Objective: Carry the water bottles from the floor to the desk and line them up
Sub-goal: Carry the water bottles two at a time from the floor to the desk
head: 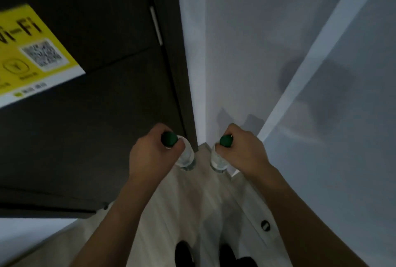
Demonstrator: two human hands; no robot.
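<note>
the person stands looking down at a pale floor (pixel 192 198) in a narrow corner, with a dark door (pixel 96 138) on the left and white walls (pixel 235 52) far and right. each hand has 1 bottle by the neck, just under its green cap. the left hand (pixel 150 155) is curled round the left bottle (pixel 186 157), its grip clamped on the neck with the clear body hanging below. the right hand (pixel 242 153) holds the right bottle (pixel 217 159) the same way, fingers wrapped tight at the cap. the 2 bottles hang upright, near each other but apart, and seem lifted off the floor, though blur makes the bottoms hard to read. a yellow wi-fi sign (pixel 32 52) sits on the door at far left. dark shoes (pixel 184 254) show at the near edge.

as for progress, the pick-up looks done for these 2. no worktop is in view, so the carry, the setting down and the lining up all seem left to do. whether more bottles wait elsewhere cannot be told.
</note>
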